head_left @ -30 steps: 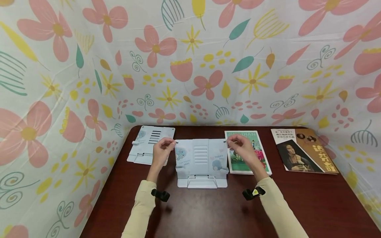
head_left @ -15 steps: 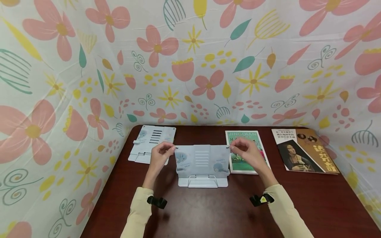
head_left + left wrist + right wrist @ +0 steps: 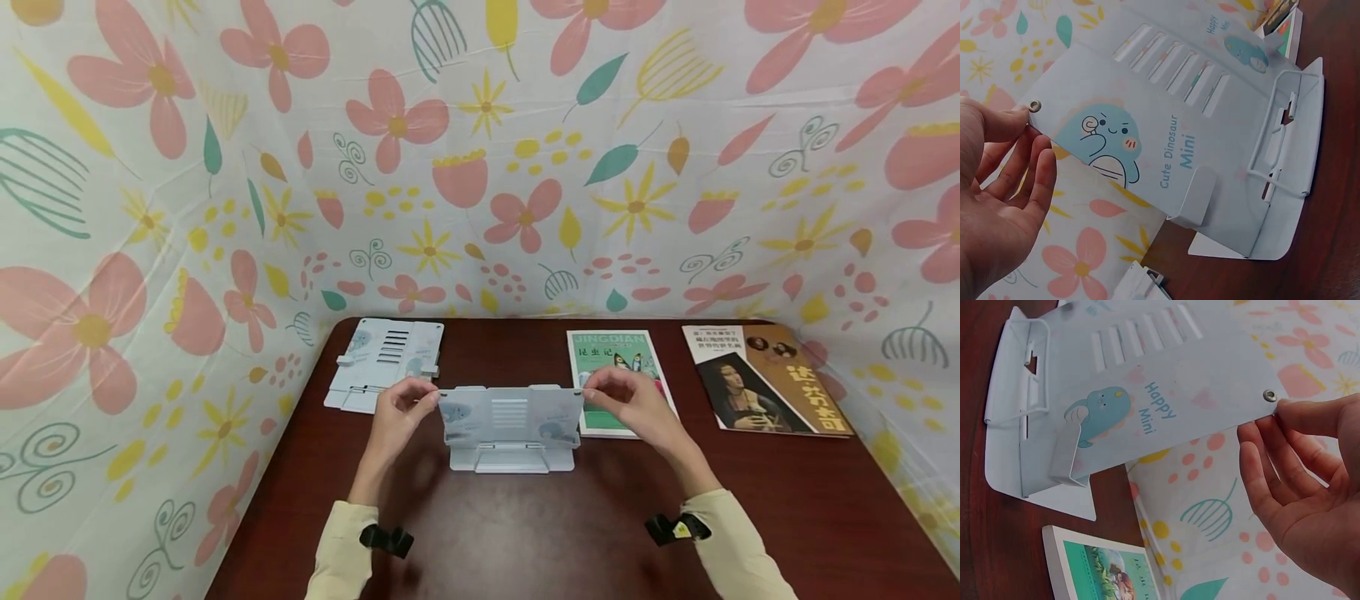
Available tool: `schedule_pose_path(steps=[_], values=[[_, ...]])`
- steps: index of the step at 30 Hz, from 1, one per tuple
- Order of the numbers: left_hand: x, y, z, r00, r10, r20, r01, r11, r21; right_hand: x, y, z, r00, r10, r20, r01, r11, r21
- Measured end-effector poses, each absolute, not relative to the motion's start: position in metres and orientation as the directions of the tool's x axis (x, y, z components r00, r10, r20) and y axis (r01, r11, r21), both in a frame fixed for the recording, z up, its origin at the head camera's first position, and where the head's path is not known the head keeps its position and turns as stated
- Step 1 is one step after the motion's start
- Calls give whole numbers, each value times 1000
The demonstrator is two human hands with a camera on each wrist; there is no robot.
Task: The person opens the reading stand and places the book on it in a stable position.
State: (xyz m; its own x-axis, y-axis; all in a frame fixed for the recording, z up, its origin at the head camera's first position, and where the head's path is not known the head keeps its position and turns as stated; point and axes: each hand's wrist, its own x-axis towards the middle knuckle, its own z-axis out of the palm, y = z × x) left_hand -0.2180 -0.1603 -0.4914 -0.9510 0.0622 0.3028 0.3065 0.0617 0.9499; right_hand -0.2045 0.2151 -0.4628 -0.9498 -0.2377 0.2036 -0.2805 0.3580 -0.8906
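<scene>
A pale blue folding book stand (image 3: 510,421) with slots, a wire bracket and dinosaur prints stands on the table in front of me. Its back panel is raised steeply from the base. My left hand (image 3: 402,417) pinches the panel's upper left corner between thumb and fingers, close to a metal rivet (image 3: 1035,105). At the opposite upper corner, my right hand (image 3: 636,410) pinches the panel beside another rivet (image 3: 1270,395). Side clips (image 3: 1194,196) stick out from the panel's lower part, and the wire bracket (image 3: 1035,369) lies along the base.
A second, similar book stand (image 3: 386,354) lies flat at the back left of the dark red table (image 3: 510,533). Behind my right hand is a green-covered book (image 3: 611,346), and a brown and white book (image 3: 765,379) lies farther right. Flower-printed cloth (image 3: 480,167) hangs behind.
Both hands have brought the panel's top edge down and toward me, so the panel looks shorter in the head view. The base has stayed in place.
</scene>
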Motion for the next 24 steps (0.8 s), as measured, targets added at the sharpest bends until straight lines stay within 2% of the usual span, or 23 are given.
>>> schedule_pose_path(steps=[11, 17, 24], values=[[-198, -162, -499, -944, 62, 324, 325, 8, 946, -189, 219, -468, -930, -291, 224, -318, 333, -887], [-196, -160, -502, -960, 17, 280, 279, -37, 959, -185, 218, -468, -927, -276, 252, -339, 335, -879], [-193, -156, -502, -967, -55, 249, 249, 2, 969, -179, 218, -468, -928, -270, 257, -342, 339, -877]])
